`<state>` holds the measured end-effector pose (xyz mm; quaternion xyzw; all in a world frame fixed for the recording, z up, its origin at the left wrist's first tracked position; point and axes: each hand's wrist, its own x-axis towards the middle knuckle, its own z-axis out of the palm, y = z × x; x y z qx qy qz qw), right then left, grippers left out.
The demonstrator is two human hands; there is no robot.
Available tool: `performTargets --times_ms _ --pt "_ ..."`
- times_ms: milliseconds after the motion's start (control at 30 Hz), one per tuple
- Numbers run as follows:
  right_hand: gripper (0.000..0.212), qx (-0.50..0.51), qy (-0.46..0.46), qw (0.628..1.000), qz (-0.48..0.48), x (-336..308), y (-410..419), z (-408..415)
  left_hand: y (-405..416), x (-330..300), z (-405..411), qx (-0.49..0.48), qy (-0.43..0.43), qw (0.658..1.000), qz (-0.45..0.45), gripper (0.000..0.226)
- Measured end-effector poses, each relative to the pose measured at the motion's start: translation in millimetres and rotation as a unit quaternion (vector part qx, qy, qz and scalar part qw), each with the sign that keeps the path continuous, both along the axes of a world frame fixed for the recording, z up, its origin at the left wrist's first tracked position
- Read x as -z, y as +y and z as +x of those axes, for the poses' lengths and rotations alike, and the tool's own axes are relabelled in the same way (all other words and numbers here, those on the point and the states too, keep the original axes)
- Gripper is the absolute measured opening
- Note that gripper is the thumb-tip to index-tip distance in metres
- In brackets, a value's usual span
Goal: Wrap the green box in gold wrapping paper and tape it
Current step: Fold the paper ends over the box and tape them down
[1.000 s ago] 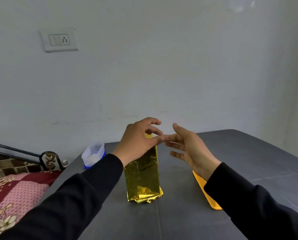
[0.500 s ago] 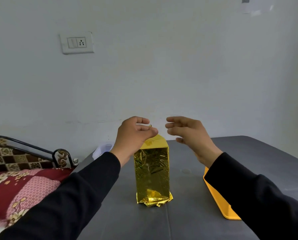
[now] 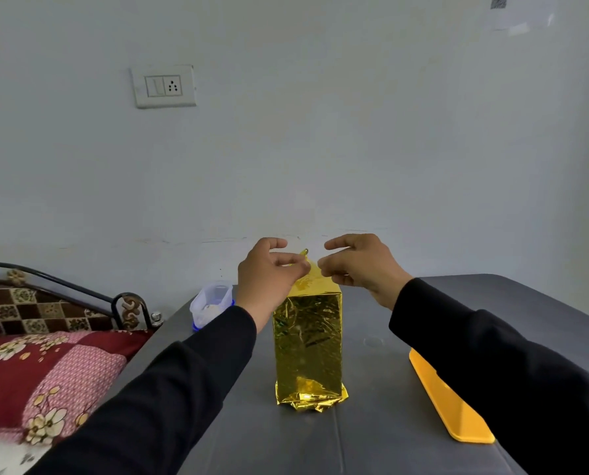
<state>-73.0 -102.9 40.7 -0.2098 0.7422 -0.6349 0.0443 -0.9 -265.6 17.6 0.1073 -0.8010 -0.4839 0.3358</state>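
The box (image 3: 308,351) stands upright on the grey table (image 3: 371,423), fully covered in shiny gold wrapping paper; none of its green shows. The paper is crumpled at its base, and a folded flap (image 3: 309,276) rises to a point at the top. My left hand (image 3: 269,272) pinches that flap's tip from the left with thumb and fingers. My right hand (image 3: 358,264) hovers at the flap's right edge, fingers curled, fingertips touching or nearly touching the paper. Whether it holds tape cannot be told.
An orange tray (image 3: 450,406) lies on the table at the right, partly under my right sleeve. A clear plastic tub with a blue lid (image 3: 210,303) sits at the table's back left. A bed with a patterned pillow (image 3: 29,371) adjoins the left side.
Both hands have closed in on the top flap. The right hand went from spread open beside the box to curled at the flap. The view shifted, with the box now more central.
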Motion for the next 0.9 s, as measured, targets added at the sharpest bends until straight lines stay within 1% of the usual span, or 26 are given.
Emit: performTargets --times_ms 67,133,200,267,367,467,533,633,733,833,900 --pt "0.039 0.011 -0.016 1.0 0.02 -2.1 -1.5 -7.8 -1.3 5.9 -3.9 -0.042 0.005 0.999 0.016 0.057" --pt "0.042 -0.001 -0.038 0.998 0.039 -3.6 -0.9 -14.0 -8.1 12.4 -10.2 -0.062 -0.005 0.998 0.031 0.062" --pt "0.044 -0.015 -0.052 0.996 0.064 -4.7 -1.0 -17.6 -14.0 17.0 -16.8 -0.053 -0.041 0.997 0.049 0.067" --pt "0.046 -0.018 -0.051 0.995 0.082 -4.2 -3.1 -20.4 -15.9 20.0 -22.1 -0.031 -0.074 0.992 0.095 0.068" --pt "0.048 -0.008 -0.042 0.994 0.101 -1.3 -7.7 -24.8 -17.3 29.5 -28.5 -0.001 -0.103 0.985 0.141 0.059" --pt "0.051 -0.006 -0.041 0.992 0.122 1.4 -11.0 -26.1 -20.3 42.2 -34.2 0.014 -0.101 0.982 0.158 0.039" --pt "0.052 0.004 -0.03 0.99 0.141 2.9 -13.1 -25.0 -20.4 46.8 -36.3 0.011 -0.095 0.981 0.169 0.032" --pt "0.056 0.018 0.004 0.984 0.177 3.3 -15.1 -24.4 -20.8 50.5 -39.6 0.007 -0.088 0.982 0.168 0.035" --pt "0.063 0.04 0.065 0.969 0.237 4.7 -18.9 -27.3 -20.5 54.1 -40.8 0.004 -0.081 0.982 0.17 0.039" --pt "0.075 0.055 0.093 0.954 0.278 6.4 -23.4 -30.6 -20.6 57.2 -42.0 0.005 -0.072 0.983 0.169 0.043" --pt "0.085 0.052 0.083 0.951 0.293 5.0 -23.6 -33.6 -20.9 58.6 -41.0 0.007 -0.066 0.983 0.171 0.045"
